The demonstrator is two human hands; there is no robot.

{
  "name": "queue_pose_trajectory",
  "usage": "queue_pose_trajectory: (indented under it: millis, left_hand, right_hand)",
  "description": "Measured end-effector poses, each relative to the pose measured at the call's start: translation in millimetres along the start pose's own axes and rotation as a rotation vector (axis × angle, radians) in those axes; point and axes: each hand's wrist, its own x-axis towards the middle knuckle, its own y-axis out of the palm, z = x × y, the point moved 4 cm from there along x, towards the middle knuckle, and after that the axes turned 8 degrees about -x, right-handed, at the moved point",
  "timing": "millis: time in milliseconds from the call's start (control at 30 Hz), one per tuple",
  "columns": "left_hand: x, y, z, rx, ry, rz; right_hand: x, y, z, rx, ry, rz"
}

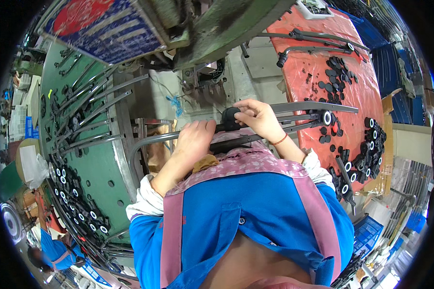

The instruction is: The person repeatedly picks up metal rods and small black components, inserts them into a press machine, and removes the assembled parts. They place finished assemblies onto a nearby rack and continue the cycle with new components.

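Left hand wraps the bent dark tube, fingers folded down over it. Right hand pinches the round black piece between thumb and fingertips — piece sits beside the tube, between green table and red table. Step, as judged: seating or adjusting that piece; next move calls for steady tube, careful alignment.
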Motion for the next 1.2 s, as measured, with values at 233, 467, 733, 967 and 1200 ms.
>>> queue_pose_trajectory:
  millis: [233, 467, 733, 967, 1200]
  left_hand:
    - [-0.1, 3.9, 3.3, -0.018, 0.019, 0.007]
    - [2.4, 7.1, 7.3, 0.043, -0.019, 0.09]
    - [5.2, 4.1, 6.6, 0.012, -0.035, 0.13]
    - [5.5, 0.8, 4.7, -0.009, -0.022, 0.09]
    - [5.4, 4.5, 7.3, 0.004, -0.013, 0.08]
  right_hand:
    - [2.5, -0.7, -16.9, -0.011, 0.097, -0.014]
    - [2.1, -5.2, -25.2, 0.201, 0.225, 0.0]
    - [1.6, 0.1, -13.1, 0.179, 0.077, 0.02]
    - [-2.8, 1.0, -8.3, 0.049, 0.165, -0.045]
    - [-2.8, 14.2, -21.2, 0.142, 0.084, -0.194]
